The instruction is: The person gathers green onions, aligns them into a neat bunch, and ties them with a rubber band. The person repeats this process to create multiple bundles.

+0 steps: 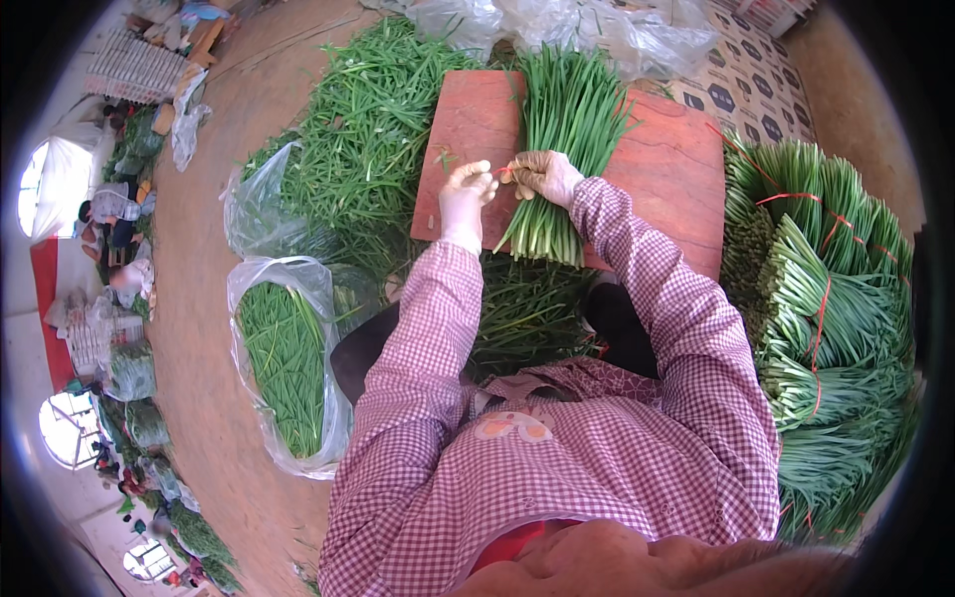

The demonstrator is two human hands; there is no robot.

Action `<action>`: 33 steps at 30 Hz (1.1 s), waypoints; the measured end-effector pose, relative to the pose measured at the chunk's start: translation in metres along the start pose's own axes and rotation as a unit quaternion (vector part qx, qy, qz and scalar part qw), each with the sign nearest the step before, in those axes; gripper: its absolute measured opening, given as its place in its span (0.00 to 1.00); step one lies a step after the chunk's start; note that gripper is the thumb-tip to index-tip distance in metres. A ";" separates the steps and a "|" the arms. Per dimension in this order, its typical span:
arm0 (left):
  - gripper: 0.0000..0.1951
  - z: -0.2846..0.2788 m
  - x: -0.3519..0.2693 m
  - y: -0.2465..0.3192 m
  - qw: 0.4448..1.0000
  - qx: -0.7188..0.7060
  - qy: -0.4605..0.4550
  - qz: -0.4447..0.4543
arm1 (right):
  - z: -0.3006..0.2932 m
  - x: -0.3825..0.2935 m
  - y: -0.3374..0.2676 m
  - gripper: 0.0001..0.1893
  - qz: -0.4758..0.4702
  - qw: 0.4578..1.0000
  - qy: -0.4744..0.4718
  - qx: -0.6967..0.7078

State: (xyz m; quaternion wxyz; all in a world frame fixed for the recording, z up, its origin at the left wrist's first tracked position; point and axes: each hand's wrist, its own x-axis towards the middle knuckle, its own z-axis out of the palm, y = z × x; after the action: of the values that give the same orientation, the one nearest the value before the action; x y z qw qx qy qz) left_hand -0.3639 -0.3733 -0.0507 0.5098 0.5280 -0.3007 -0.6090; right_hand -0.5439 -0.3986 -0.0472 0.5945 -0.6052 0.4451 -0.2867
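Note:
A thick bunch of long green leafy stalks (571, 119), like garlic chives, lies across a reddish wooden board (671, 172), pale cut ends towards me. My right hand (539, 175), in a pale glove, is at the bunch's left side with its fingers closed on a red tie (506, 170). Just left of it, over the board, my left hand (470, 190), also gloved, has its fingertips at the other end of the same tie. How the tie runs round the bunch is hidden by my right hand and the stalks.
Tied bunches (828, 321) are stacked at the right. Loose green leaves (365, 127) lie in a heap at the upper left, near a clear plastic bag (283, 366) of greens. Clear sheeting (567, 30) lies beyond the board. Several people sit far left.

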 end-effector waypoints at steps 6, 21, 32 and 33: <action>0.11 0.019 -0.066 -0.002 0.861 0.434 -0.177 0.200 | 0.000 0.007 0.021 0.09 0.009 0.999 0.033 0.010; 0.06 0.022 -0.073 -0.023 0.537 0.737 -0.114 0.393 | 0.005 0.006 0.019 0.10 0.021 0.999 0.042 -0.004; 0.07 -0.035 -0.099 -0.039 0.878 0.397 -0.267 0.027 | 0.002 0.006 0.016 0.09 0.006 0.998 0.048 0.046; 0.07 -0.048 -0.106 -0.042 0.865 0.363 -0.343 -0.054 | 0.002 0.007 0.017 0.09 0.000 0.998 0.044 0.050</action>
State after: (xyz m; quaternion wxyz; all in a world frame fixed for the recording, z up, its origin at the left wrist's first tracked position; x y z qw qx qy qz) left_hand -0.3390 -0.2530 -0.0660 0.1126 0.4491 -0.6274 -0.6262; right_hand -0.5430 -0.4021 -0.0656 0.6038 -0.5612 0.4563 -0.3350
